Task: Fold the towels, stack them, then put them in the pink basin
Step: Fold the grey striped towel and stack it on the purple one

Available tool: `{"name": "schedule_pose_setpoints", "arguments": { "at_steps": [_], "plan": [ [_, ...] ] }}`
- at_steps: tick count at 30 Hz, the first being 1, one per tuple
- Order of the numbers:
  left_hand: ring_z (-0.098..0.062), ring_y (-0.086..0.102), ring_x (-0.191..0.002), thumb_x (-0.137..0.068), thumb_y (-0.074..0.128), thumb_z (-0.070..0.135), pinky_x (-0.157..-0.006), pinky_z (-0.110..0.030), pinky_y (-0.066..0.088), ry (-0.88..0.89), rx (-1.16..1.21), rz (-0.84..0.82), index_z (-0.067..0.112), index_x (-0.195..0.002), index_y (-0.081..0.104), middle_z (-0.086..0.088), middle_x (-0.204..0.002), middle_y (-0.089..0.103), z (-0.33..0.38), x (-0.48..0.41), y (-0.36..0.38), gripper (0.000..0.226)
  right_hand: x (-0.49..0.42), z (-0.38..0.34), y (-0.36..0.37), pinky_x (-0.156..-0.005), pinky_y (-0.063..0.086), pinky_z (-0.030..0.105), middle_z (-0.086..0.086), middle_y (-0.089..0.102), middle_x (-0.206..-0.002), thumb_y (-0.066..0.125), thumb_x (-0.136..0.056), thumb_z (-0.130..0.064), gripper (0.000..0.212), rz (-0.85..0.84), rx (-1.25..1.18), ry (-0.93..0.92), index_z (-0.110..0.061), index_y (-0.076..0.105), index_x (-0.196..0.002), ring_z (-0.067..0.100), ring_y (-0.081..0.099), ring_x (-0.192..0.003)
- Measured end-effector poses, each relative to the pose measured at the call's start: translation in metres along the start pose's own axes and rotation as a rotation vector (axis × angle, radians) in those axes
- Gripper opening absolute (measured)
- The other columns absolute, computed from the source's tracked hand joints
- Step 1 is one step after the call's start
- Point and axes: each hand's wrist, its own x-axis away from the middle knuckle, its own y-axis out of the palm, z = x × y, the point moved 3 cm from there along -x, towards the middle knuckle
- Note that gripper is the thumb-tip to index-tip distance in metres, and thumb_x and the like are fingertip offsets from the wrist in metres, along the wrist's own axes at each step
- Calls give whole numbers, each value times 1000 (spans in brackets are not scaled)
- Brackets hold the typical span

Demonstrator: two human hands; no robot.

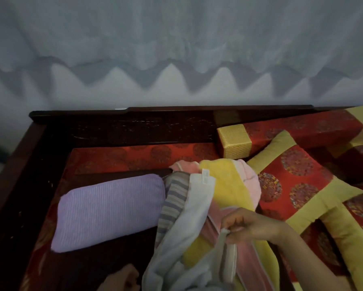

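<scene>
The right grip (249,226) pinches an edge of the white towel (197,206) in the tangled pile at five o'clock. Whether the curled left grip (121,279) at six o'clock holds anything, I cannot tell. Lifting may drag the overlapping yellow towel (224,185) and striped towel (174,196) along.

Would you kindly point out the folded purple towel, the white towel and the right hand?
purple towel (109,211): head view, top face.
white towel (197,207): head view, draped middle.
right hand (249,226): head view, knuckles.
</scene>
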Motion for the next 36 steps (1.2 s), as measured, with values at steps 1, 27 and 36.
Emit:
{"name": "schedule_pose_setpoints", "arguments": {
  "at_steps": [1, 27, 36],
  "plan": [
    [3, 63, -76, -79, 70, 41, -69, -8, 45, -20, -13, 16, 31, -82, 62, 6, -84, 68, 10, -10, -1, 13, -1, 2, 2, -68, 37, 30, -3, 57, -73, 70, -83, -15, 9, 13, -10, 5, -23, 69, -79, 9, 48, -70],
    [15, 62, -71, -66, 79, 42, -69, -7, 48, 43, 603, 414, 41, -86, 69, 7, -92, 67, 8, 20, -183, 22, -16, -42, 18, -60, 33, 19, -19, 53, -64, 66, -87, -6, 33, -102, -75, 16, -36, 62, -72, -2, 44, -61],
    [8, 62, -71, -65, 80, 1, -72, 2, 37, -332, 105, 557, 21, -114, 62, 3, -78, 66, -180, 43, -141, 55, -150, -65, 24, -58, 49, 17, -2, 66, -68, 74, -75, -8, 11, 160, -405, -32, -10, 64, -78, 6, 61, -61]
  ]
}}
